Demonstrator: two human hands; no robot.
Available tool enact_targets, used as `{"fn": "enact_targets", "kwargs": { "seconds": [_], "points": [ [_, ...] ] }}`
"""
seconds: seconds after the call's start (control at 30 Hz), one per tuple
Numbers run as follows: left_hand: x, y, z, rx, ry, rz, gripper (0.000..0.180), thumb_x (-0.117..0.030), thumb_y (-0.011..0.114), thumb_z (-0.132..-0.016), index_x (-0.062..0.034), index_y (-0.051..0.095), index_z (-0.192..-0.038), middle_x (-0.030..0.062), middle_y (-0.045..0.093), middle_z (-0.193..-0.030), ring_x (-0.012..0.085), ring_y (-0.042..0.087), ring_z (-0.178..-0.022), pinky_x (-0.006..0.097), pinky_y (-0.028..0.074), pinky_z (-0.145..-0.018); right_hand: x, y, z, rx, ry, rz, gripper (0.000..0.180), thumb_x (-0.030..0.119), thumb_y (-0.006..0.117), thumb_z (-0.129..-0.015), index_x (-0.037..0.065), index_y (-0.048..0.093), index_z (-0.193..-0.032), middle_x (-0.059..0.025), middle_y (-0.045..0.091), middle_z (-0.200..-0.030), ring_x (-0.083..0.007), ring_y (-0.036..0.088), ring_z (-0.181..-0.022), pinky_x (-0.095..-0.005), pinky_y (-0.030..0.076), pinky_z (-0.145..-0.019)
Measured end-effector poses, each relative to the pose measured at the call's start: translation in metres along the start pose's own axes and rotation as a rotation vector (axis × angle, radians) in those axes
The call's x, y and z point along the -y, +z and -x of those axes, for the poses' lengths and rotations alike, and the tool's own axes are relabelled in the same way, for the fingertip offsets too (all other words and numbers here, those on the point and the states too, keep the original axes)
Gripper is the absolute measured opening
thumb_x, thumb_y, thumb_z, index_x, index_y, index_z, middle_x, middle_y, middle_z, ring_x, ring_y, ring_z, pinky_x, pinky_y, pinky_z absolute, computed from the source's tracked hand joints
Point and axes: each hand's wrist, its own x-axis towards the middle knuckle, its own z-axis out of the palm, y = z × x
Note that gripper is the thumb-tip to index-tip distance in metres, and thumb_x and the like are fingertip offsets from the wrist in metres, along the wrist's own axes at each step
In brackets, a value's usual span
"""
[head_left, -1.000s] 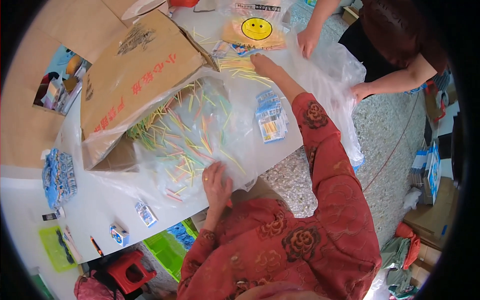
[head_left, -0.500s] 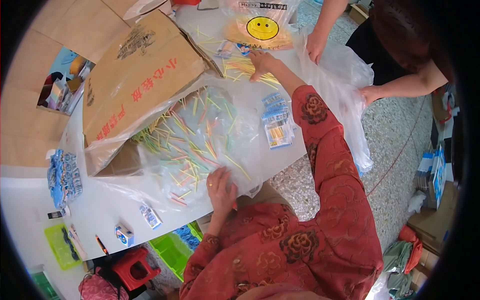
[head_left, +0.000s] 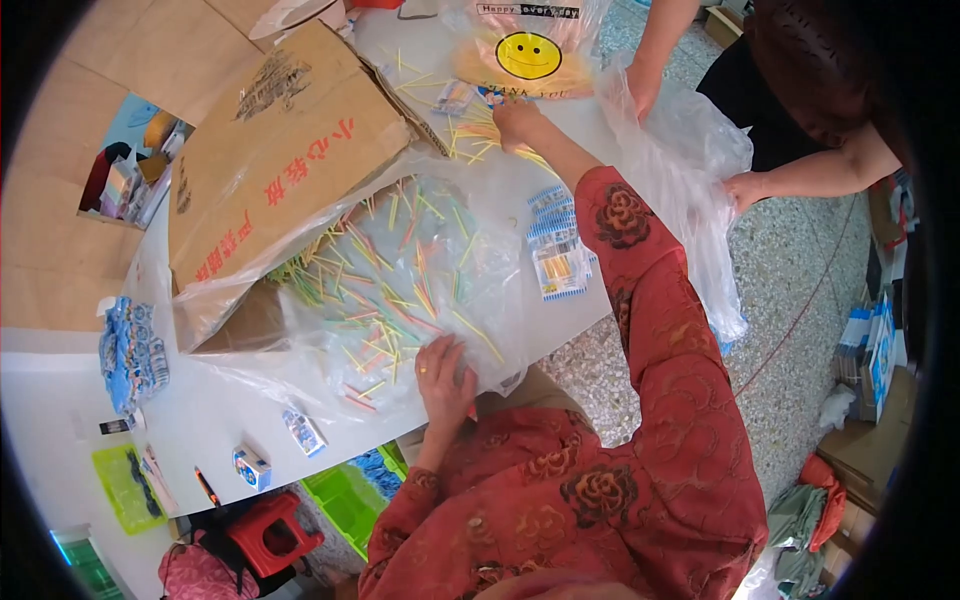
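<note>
Nearest you, your left hand point(head_left: 445, 378) lies flat, fingers spread a little, on the near edge of the clear plastic sheet heaped with thin coloured sticks point(head_left: 400, 280). It holds nothing; it only presses the sheet to the white table point(head_left: 200, 440), and over the last second it has barely shifted, sliding slightly along that edge.

Further out, the small flat blue-and-white packets point(head_left: 555, 250) lie just beside your red floral sleeve point(head_left: 650, 300). Your right arm has stretched farther, and your right hand point(head_left: 515, 120) now rests on the loose yellow sticks point(head_left: 475, 135) beside the clear bag printed with a yellow smiling face point(head_left: 528, 55). Its fingers look curled on those sticks, though I cannot tell if they grip any.

Beyond, another person's hands point(head_left: 745, 190) hold a large clear plastic bag point(head_left: 680, 170) off the table's edge. The brown cardboard box point(head_left: 280, 150) lies tipped on its side.
</note>
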Motion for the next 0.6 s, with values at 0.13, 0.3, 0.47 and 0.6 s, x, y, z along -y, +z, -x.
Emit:
{"fn": "enact_targets", "kwargs": {
  "seconds": [0.13, 0.3, 0.47, 0.6],
  "points": [
    [0.002, 0.000, 0.001, 0.009, 0.012, -0.024, 0.041, 0.001, 0.061, -0.060, -0.0007, 0.060, -0.100, 0.0135, 0.056, -0.112, 0.0343, 0.050, -0.108, 0.045, 0.036, -0.098, 0.001, -0.003, -0.004, 0.078, 0.004, -0.008, 0.041, 0.010, 0.074, -0.058, 0.002, 0.066, -0.098, -0.0143, 0.063, -0.106, -0.0279, 0.062, -0.099, -0.0355, 0.052, -0.074],
    [-0.001, 0.000, -0.002, 0.010, 0.014, -0.014, 0.040, 0.000, 0.061, -0.060, -0.0010, 0.061, -0.100, 0.0134, 0.056, -0.113, 0.0341, 0.049, -0.109, 0.045, 0.035, -0.099, 0.003, 0.022, -0.012, 0.008, -0.058, 0.027, 0.023, 0.010, 0.066, -0.069, 0.004, 0.068, -0.091, -0.0106, 0.066, -0.098, -0.0264, 0.066, -0.088, -0.0366, 0.054, -0.068],
    [0.001, -0.001, 0.000, 0.017, -0.003, -0.010, 0.040, 0.000, 0.062, -0.060, -0.0010, 0.061, -0.100, 0.0131, 0.056, -0.112, 0.0342, 0.049, -0.109, 0.045, 0.035, -0.099, 0.018, 0.035, -0.007, -0.153, -0.072, -0.019, 0.014, 0.002, 0.057, -0.073, 0.000, 0.061, -0.087, -0.0152, 0.065, -0.084, -0.0301, 0.065, -0.081, -0.0376, 0.053, -0.068],
    [0.000, 0.000, -0.001, 0.005, 0.005, 0.004, 0.039, 0.000, 0.062, -0.060, -0.0008, 0.061, -0.099, 0.0130, 0.056, -0.111, 0.0342, 0.049, -0.109, 0.045, 0.035, -0.099, 0.016, 0.040, 0.004, -0.156, -0.140, 0.065, 0.019, 0.003, 0.058, -0.072, -0.001, 0.060, -0.091, -0.0150, 0.063, -0.086, -0.0294, 0.064, -0.082, -0.0373, 0.053, -0.068]
  ]
}}
